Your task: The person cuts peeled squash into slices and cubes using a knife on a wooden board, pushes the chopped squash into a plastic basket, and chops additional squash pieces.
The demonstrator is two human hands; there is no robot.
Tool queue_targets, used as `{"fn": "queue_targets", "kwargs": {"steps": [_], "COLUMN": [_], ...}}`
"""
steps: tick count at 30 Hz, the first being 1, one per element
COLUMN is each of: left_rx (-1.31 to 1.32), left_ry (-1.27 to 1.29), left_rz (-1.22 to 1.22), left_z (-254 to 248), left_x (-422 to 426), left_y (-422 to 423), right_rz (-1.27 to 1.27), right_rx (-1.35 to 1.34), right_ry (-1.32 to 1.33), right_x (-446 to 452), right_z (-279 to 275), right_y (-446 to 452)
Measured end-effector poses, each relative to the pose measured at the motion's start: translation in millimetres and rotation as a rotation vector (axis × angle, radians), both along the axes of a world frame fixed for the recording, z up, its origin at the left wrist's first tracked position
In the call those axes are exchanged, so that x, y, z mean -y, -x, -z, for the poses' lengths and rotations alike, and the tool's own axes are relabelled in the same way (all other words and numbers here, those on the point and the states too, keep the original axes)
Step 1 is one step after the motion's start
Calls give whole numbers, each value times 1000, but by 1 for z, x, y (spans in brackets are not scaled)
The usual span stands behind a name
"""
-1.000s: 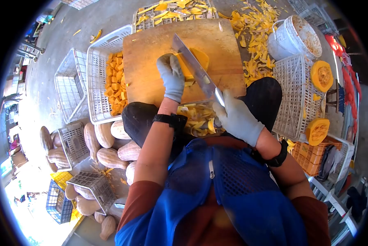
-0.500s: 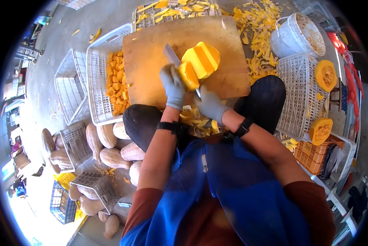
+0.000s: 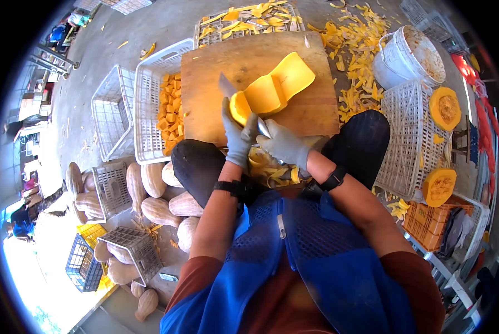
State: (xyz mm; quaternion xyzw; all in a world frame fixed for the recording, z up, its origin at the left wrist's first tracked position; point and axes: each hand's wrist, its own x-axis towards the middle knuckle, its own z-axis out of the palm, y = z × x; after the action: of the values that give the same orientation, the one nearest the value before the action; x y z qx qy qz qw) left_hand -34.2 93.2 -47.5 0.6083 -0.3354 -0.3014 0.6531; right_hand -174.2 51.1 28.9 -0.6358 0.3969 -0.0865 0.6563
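Observation:
My left hand (image 3: 240, 138), in a grey glove, curls around the near end of a peeled orange pumpkin piece (image 3: 240, 108), thumb and fingers on its sides. In my gloved right hand (image 3: 284, 143) is a knife (image 3: 226, 86); its blade tip shows beyond the piece, while the middle of the blade is hidden behind it. Farther up the wooden cutting board (image 3: 205, 114) lie a thick pumpkin slab (image 3: 266, 93) and a flatter pumpkin slab (image 3: 295, 74), leaning outward to the right. The board sits just beyond my knees.
Left of the board, a white crate (image 3: 142, 111) holds pumpkin cubes (image 3: 170, 108). Peelings (image 3: 360, 61) cover the floor at right, near a white bucket (image 3: 408, 58). Cut pumpkin halves (image 3: 445, 109) rest by a crate (image 3: 402, 133). Whole pumpkins (image 3: 161, 211) lie at lower left.
The pumpkin slabs have spread apart, the far one tipping toward the upper right. My left fingers have shifted lower around the near piece. The whole view has moved slightly.

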Motion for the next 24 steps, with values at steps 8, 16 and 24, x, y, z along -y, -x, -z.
{"fn": "queue_targets", "kwargs": {"steps": [8, 16, 24], "left_rx": [882, 1087, 891], "left_ry": [-667, -783, -778], "left_rz": [-237, 267, -10], "left_z": [24, -15, -6], "left_x": [16, 2, 11], "left_y": [-70, -124, -127], "right_rz": [81, 254, 157], "right_rx": [-12, -78, -186], "right_ry": [232, 393, 528], "right_x": [7, 4, -28], "right_z": [-1, -27, 10], "right_y": [25, 91, 129]}}
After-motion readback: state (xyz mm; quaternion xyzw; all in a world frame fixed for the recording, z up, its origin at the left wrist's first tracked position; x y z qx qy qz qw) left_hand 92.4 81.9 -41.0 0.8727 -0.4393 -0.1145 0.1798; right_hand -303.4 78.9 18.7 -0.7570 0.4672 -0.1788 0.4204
